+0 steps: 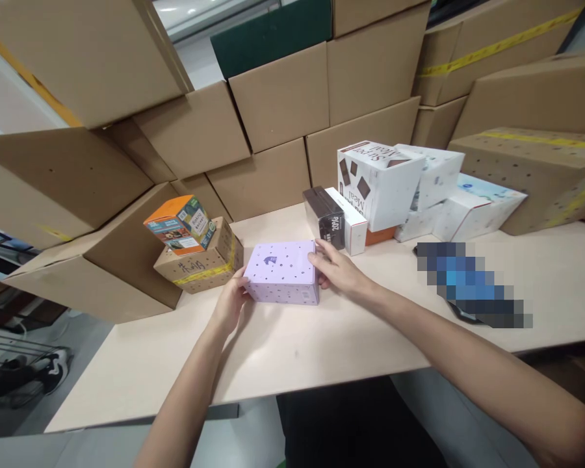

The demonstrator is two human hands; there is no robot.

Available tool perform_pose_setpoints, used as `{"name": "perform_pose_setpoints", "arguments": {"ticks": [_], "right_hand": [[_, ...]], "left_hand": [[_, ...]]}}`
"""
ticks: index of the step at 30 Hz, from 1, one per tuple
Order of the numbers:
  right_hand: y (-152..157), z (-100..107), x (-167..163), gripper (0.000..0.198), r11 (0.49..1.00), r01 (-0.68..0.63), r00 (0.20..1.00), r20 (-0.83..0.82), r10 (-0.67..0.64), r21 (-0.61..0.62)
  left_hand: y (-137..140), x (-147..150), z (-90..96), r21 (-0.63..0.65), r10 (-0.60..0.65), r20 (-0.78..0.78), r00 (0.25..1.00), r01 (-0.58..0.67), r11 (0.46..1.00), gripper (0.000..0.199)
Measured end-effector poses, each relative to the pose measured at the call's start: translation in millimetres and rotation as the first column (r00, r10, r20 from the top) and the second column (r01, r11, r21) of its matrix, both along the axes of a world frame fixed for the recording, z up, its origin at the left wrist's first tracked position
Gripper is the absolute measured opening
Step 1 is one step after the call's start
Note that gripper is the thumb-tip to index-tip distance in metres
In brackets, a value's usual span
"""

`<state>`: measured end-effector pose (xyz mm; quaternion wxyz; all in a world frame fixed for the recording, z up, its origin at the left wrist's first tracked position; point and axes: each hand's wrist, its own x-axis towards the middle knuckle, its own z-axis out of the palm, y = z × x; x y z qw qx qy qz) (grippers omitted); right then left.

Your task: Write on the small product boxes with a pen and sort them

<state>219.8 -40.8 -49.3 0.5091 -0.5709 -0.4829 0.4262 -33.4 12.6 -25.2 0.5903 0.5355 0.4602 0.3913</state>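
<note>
A lilac carton box (283, 270) with small dark marks and a dark emblem on its top stands on the light wooden table (292, 351) in front of me. My left hand (233, 299) grips its left end, the fingers partly hidden by the box. At the right end my right hand (338, 268) holds it, with the thumb on the top edge. Just behind the box, near my right hand, are a dark brown box (324, 214) and a thin white box (348, 221).
To the left, an orange and blue box (180, 224) sits on a small taped cardboard box (202, 260). White boxes, including one lettered "Super Meal" (390, 185), stand at the back right. A pixelated object (468, 283) lies on the right. Large cartons (277, 97) wall the back.
</note>
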Motion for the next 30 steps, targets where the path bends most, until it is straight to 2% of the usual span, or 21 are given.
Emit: {"name": "perform_pose_setpoints", "arguments": {"ticks": [4, 7, 9, 12, 14, 17, 19, 22, 24, 28, 30], "right_hand": [[-1.1, 0.0, 3.7, 0.05, 0.989, -0.146, 0.989, 0.038, 0.145, 0.011], [-3.1, 2.0, 5.7, 0.046, 0.983, -0.18, 0.978, 0.114, 0.175, 0.029], [-5.7, 6.1, 7.7, 0.048, 0.982, -0.18, 0.961, 0.224, 0.164, 0.056], [-12.1, 15.7, 10.9, 0.064, 0.976, -0.183, 0.88, 0.462, 0.109, 0.119], [-17.4, 21.5, 10.9, 0.078, 0.961, -0.242, 0.797, 0.593, 0.117, 0.135], [-24.4, 23.7, 5.1, 0.099, 0.939, -0.328, 0.708, 0.685, 0.173, 0.101], [-27.1, 20.7, -0.8, 0.101, 0.933, -0.334, 0.695, 0.703, 0.149, 0.133], [-27.8, 14.9, -6.8, 0.087, 0.924, -0.293, 0.729, 0.683, 0.049, 0.247], [-26.6, 13.3, -7.1, 0.078, 0.934, -0.216, 0.789, 0.614, -0.004, 0.284], [-22.3, 15.2, -3.8, 0.053, 0.969, -0.075, 0.914, 0.405, -0.027, 0.234], [-20.6, 16.3, -3.1, 0.054, 0.983, -0.076, 0.945, 0.328, 0.017, 0.169]], "left_hand": [[5.8, -6.2, -5.9, 0.009, -0.005, -0.086, 0.996, 0.006, 1.0, 0.053], [9.4, -10.0, -8.5, -0.024, 0.011, -0.074, 0.997, -0.013, 1.0, 0.044], [10.0, -11.9, -7.2, -0.034, 0.01, -0.066, 0.998, -0.013, 0.999, 0.036], [8.4, -14.0, -2.5, -0.036, -0.001, -0.064, 0.998, -0.001, 0.999, 0.034], [7.2, -15.2, 0.0, -0.038, -0.017, -0.067, 0.998, 0.015, 0.999, 0.04], [7.2, -17.0, -0.8, -0.027, -0.048, -0.084, 0.995, 0.046, 0.999, 0.048], [8.6, -17.7, -3.6, -0.005, -0.044, -0.096, 0.994, 0.044, 0.999, 0.05], [10.5, -17.4, -4.7, 0.026, -0.01, -0.066, 0.998, 0.012, 1.0, 0.056], [10.2, -16.7, -1.2, 0.037, -0.011, 0.018, 1.0, 0.01, 0.999, 0.061], [6.7, -16.2, 8.1, 0.043, -0.05, 0.219, 0.975, 0.041, 0.998, 0.057], [5.6, -16.2, 8.7, 0.058, -0.066, 0.272, 0.96, 0.052, 0.997, 0.05]]}}
